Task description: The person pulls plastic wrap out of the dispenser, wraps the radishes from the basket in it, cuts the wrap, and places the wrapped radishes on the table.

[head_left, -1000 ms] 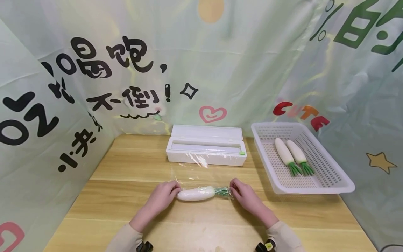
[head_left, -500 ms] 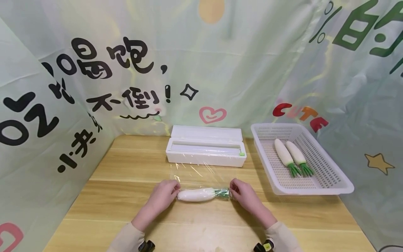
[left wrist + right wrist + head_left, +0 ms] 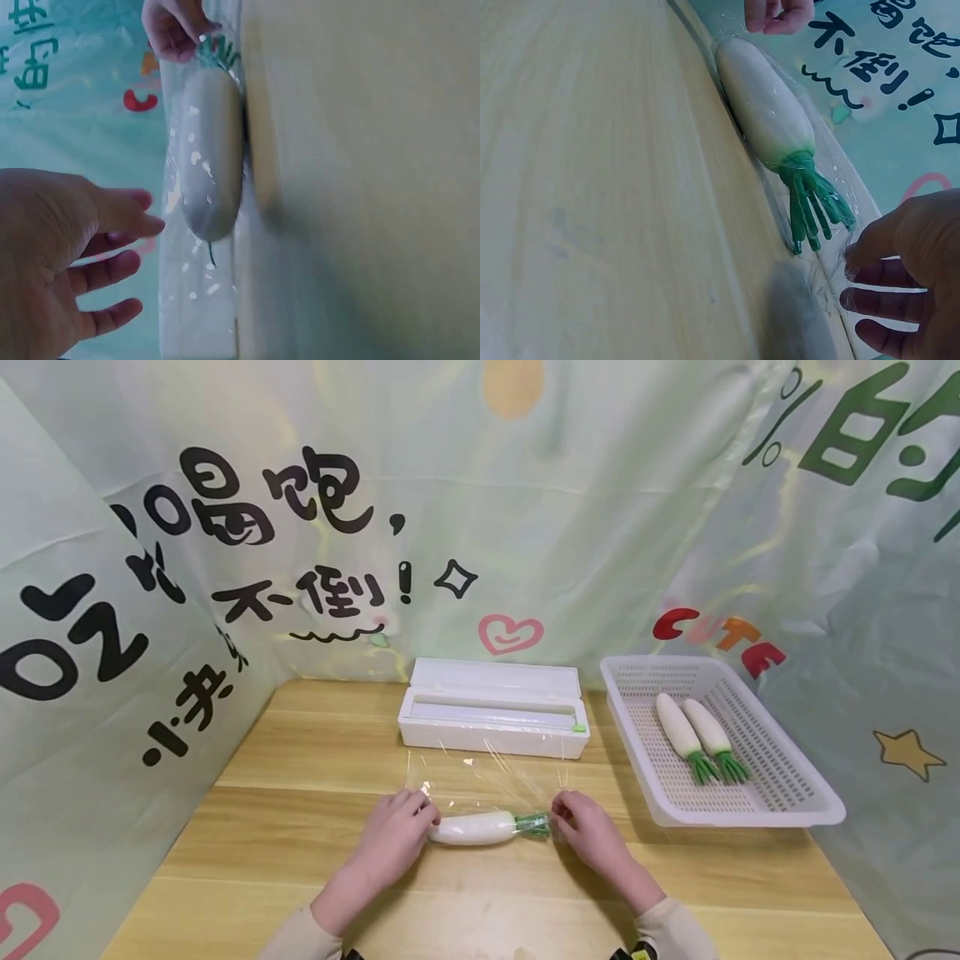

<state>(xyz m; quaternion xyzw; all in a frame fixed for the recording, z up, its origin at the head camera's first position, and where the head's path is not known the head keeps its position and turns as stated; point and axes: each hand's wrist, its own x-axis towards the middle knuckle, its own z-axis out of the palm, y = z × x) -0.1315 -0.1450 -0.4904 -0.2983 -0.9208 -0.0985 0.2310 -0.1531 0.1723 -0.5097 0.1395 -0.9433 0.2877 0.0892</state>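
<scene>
A white radish (image 3: 474, 829) with green leaves lies on the table under clear plastic wrap (image 3: 480, 777). The wrap runs back to a white wrap dispenser (image 3: 491, 739), its lid raised. My left hand (image 3: 399, 831) is beside the radish's root end; in the left wrist view this hand (image 3: 67, 255) has its fingers loosely bent and apart, a little off the root tip. At the leaf end, my right hand (image 3: 587, 827) pinches the wrap. The right wrist view shows its thumb and fingers (image 3: 885, 240) at the wrinkled film just beyond the leaf tips.
To the right stands a white perforated basket (image 3: 637, 777), holding two more white radishes (image 3: 693, 731) with green leaves. Printed cloth (image 3: 585, 527) hangs behind and at both sides of the wooden table (image 3: 262, 843).
My left hand has loosened from the wrap's corner, its fingers shifting slightly at the root end. The right hand keeps its pinch at the leaf end. The view has shifted slightly.
</scene>
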